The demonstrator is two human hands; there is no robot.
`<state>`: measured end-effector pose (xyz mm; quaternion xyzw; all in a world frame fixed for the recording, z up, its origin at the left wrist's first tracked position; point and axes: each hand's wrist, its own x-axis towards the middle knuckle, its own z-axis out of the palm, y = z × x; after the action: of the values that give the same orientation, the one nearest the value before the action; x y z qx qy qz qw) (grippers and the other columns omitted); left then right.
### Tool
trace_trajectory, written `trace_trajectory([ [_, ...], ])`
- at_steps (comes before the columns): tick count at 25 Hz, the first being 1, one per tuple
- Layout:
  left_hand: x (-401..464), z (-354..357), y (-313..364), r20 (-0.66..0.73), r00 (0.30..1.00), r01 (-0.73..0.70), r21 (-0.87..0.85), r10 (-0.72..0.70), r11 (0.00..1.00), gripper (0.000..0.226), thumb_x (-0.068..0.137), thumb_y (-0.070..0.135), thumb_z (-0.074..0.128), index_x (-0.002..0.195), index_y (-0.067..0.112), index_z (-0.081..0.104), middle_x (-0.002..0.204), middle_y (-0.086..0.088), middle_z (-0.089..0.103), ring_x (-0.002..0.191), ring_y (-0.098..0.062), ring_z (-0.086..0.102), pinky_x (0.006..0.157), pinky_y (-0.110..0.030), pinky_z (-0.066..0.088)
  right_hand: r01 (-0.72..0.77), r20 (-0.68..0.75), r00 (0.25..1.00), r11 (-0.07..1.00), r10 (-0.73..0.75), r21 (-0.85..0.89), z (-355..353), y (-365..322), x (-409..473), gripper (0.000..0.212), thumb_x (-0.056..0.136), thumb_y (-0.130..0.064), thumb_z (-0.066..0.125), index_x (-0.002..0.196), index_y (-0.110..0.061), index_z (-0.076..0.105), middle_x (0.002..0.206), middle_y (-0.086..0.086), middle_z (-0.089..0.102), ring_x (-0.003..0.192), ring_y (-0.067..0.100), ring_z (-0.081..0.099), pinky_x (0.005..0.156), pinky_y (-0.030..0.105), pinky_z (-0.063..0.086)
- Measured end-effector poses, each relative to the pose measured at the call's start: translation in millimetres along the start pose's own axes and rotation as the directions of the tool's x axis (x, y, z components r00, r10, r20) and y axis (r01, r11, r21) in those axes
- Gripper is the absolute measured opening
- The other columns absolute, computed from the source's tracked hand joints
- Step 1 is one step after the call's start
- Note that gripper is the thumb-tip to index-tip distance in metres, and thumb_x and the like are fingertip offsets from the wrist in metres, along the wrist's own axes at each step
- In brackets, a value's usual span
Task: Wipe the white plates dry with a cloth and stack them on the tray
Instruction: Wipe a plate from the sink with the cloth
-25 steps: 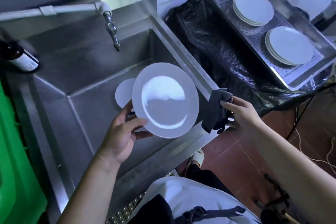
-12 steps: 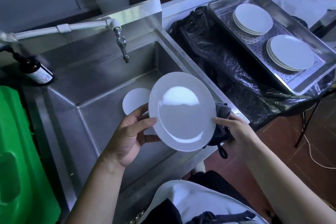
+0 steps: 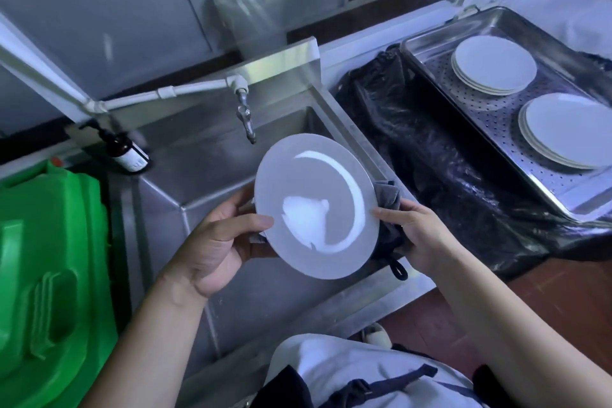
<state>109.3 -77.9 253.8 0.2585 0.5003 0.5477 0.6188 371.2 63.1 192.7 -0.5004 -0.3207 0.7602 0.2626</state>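
Note:
A white plate [image 3: 316,205] is held up over the steel sink [image 3: 212,156], face toward me. My left hand [image 3: 220,242] grips its left rim, thumb on the front. My right hand [image 3: 419,235] holds a dark grey cloth [image 3: 387,205] against the plate's right edge and back, thumb on the rim. The cloth is mostly hidden behind the plate. At the right, a perforated steel tray [image 3: 490,109] carries two stacks of white plates: a far stack [image 3: 495,64] and a near stack [image 3: 566,129].
A tap [image 3: 245,116] hangs over the sink just behind the plate. A brown bottle [image 3: 127,152] stands on the sink's left ledge. A green plastic bin [image 3: 49,262] is at the left. Black plastic sheeting [image 3: 430,159] lies between sink and tray.
My right hand brought the cloth from beside the plate to its right edge and back. The plate in the sink bottom is now hidden. The view tilted up.

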Motion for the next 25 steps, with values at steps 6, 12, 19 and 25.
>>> trace_trajectory([
  [6,-4,40,-3,-0.173,0.983,-0.044,0.096,0.06,0.994,0.075,0.065,0.006,0.073,0.134,0.035,0.066,0.122,-0.002,0.073,0.093,-0.023,0.073,0.065,-0.041,0.06,0.102,-0.014,0.994,0.965,-0.108,-0.243,-13,-27,12,0.024,0.091,-0.001,0.066,0.098,-0.019,0.08,0.084,0.007,0.078,0.072,0.026,0.075,0.058,0.036,0.059],
  [12,-7,82,-9,-0.338,0.929,-0.088,0.189,0.149,0.978,0.069,0.068,0.003,0.065,0.127,0.039,0.069,0.102,-0.003,0.075,0.08,-0.016,0.07,0.059,-0.034,0.057,0.602,0.196,0.782,0.636,-0.592,-0.483,13,-78,-14,0.023,0.083,-0.034,0.059,0.096,-0.048,0.071,0.073,-0.007,0.073,0.06,0.007,0.061,0.056,0.024,0.048],
  [19,-13,148,2,-0.305,0.868,-0.295,0.318,0.392,0.901,0.07,0.072,-0.002,0.056,0.129,0.036,0.07,0.098,-0.005,0.074,0.077,-0.018,0.064,0.064,-0.039,0.056,0.807,0.326,0.522,0.333,-0.788,-0.488,85,-82,-61,0.046,0.087,-0.017,0.051,0.125,-0.035,0.069,0.087,-0.008,0.073,0.066,0.014,0.051,0.056,0.028,0.036],
  [25,-30,160,14,-0.294,0.82,-0.372,0.377,0.491,0.848,0.073,0.076,-0.005,0.057,0.138,0.033,0.063,0.114,-0.005,0.076,0.089,-0.019,0.071,0.067,-0.037,0.06,0.892,0.5,0.452,0.384,-0.739,-0.238,74,-77,-79,0.056,0.086,-0.002,0.055,0.135,-0.026,0.063,0.135,-0.008,0.065,0.131,0.011,0.056,0.105,0.033,0.049],
])
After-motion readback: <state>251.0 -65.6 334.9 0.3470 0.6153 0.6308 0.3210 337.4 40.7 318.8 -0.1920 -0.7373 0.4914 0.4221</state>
